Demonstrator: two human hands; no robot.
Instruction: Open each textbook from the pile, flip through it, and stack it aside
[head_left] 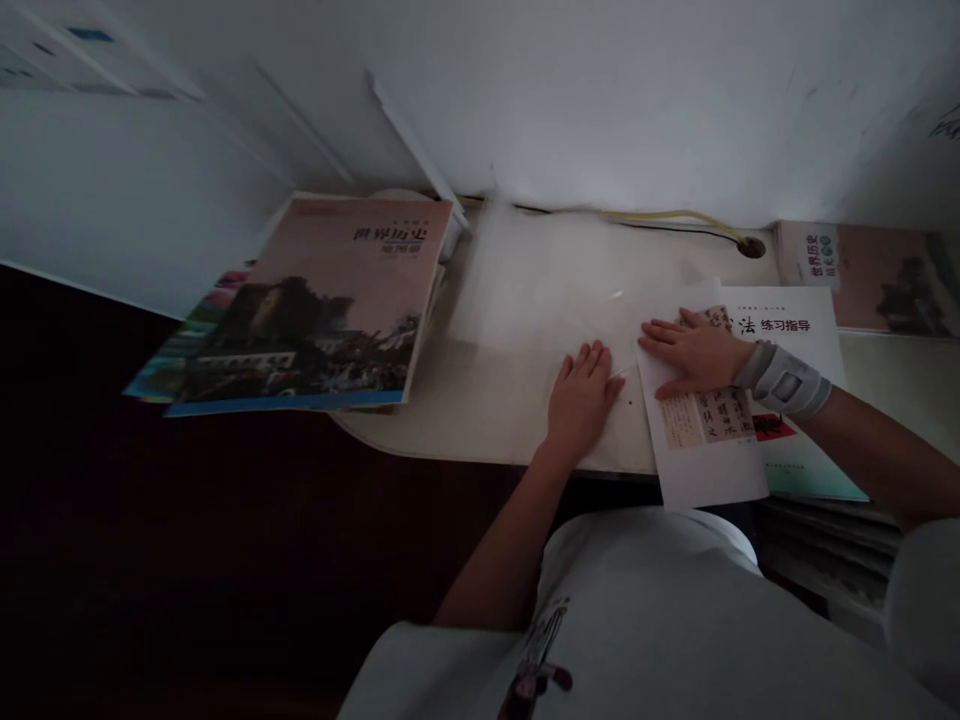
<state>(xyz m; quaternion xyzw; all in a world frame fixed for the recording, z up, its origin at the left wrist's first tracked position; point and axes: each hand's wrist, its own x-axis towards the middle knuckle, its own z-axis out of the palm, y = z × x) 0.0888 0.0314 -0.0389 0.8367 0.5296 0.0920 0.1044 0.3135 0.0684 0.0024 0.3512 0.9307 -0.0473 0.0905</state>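
My left hand lies flat on a thin translucent sheet spread over the white desk, fingers stretched out. My right hand, with a grey wrist strap, rests flat on a white calligraphy sheet that lies over a practice booklet. Neither hand grips anything.
A stack of history textbooks overhangs the desk's left edge. Another textbook lies at the far right. A yellow cable runs along the wall to a desk hole. More books sit under the desk's right side.
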